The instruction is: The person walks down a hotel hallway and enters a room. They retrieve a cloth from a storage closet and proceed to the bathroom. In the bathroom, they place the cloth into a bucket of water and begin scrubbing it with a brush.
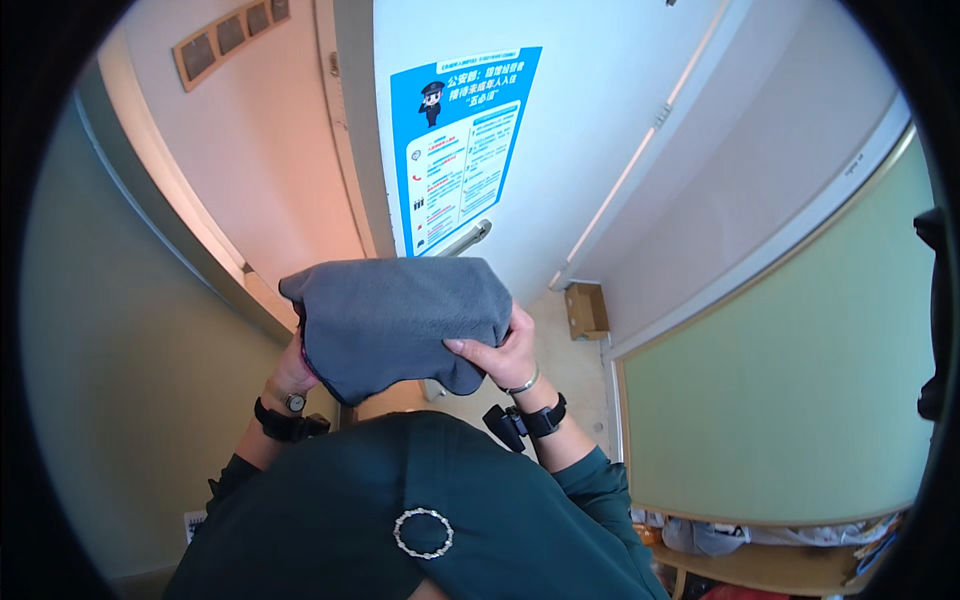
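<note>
A grey cloth (397,319), folded, is held up in front of my chest between both hands. My right hand (506,349) grips its right edge, with the thumb on top and the fingers behind. At the left edge, my left hand (296,367) is mostly hidden under the cloth, and a dark border shows there. Just beyond the cloth stands a white door (592,97) with a metal lever handle (466,237), partly covered by the cloth.
A blue-and-white printed poster (465,150) is fixed to the door. On the floor by the right wall sits a small open cardboard box (586,311). A pale green panel (780,360) stands at right, above a wooden shelf (757,562) with bagged items. Switch plates (232,36) are at upper left.
</note>
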